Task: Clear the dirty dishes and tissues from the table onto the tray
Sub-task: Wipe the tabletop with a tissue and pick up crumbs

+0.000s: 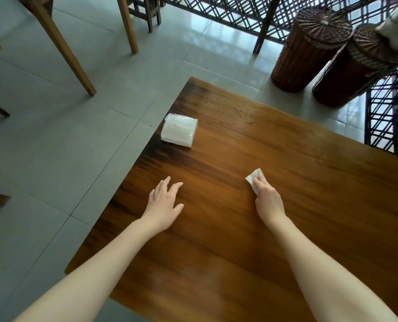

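Dark wooden counter (239, 217) carries a small white folded tissue (253, 175) under the right hand (268, 201), fingers curled onto it; left hand (165, 203) fingers spread, empty. Best to gather it fully before lifting; tray unseen.

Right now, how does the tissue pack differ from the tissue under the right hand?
The tissue pack is a thick, plastic-wrapped block; the folded tissue is one thin, small piece. The pack lies untouched near the wooden table's edge; the folded tissue sits under the fingers of the right hand. Both are white.
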Demonstrator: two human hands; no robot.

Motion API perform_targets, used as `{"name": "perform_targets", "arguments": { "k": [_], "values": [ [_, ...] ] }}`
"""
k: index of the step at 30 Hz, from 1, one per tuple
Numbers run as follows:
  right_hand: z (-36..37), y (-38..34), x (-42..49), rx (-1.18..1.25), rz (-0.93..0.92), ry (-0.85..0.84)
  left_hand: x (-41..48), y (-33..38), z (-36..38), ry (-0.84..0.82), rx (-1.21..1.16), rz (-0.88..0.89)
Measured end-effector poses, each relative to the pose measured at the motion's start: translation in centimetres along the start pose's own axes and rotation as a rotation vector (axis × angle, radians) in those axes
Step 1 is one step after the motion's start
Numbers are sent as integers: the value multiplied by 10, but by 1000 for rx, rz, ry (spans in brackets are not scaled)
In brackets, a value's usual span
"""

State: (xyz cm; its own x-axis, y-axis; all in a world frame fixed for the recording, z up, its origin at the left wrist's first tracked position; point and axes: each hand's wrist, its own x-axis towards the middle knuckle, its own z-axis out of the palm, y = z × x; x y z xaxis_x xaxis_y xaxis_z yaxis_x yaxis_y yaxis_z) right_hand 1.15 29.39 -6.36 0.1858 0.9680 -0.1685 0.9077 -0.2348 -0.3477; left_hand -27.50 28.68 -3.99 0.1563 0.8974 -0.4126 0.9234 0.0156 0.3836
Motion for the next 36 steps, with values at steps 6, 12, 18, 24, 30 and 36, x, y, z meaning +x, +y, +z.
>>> {"name": "perform_targets", "arguments": {
  "k": [6, 12, 18, 24, 30, 36],
  "values": [
    [24, -12, -28, 81, -191, -112, 20, 14, -4, -21, -6, 99],
    [-4, 20, 29, 78, -55, -47, 36, 13, -17, 12, 10, 118],
    [7, -23, 69, 180, -57, -135, 57, 39, -22, -3, -17, 196],
    [-4, -12, 115, 108, -193, -218, 83, 55, -46, 118, -52, 306],
    [-16, -27, 171, 160, 72, -205, 126, 38, -98, 174, -85, 270],
    [22, -119, 174, 175, -205, -283, 180, 21, -141, 196, -33, 180]
  ]
}}
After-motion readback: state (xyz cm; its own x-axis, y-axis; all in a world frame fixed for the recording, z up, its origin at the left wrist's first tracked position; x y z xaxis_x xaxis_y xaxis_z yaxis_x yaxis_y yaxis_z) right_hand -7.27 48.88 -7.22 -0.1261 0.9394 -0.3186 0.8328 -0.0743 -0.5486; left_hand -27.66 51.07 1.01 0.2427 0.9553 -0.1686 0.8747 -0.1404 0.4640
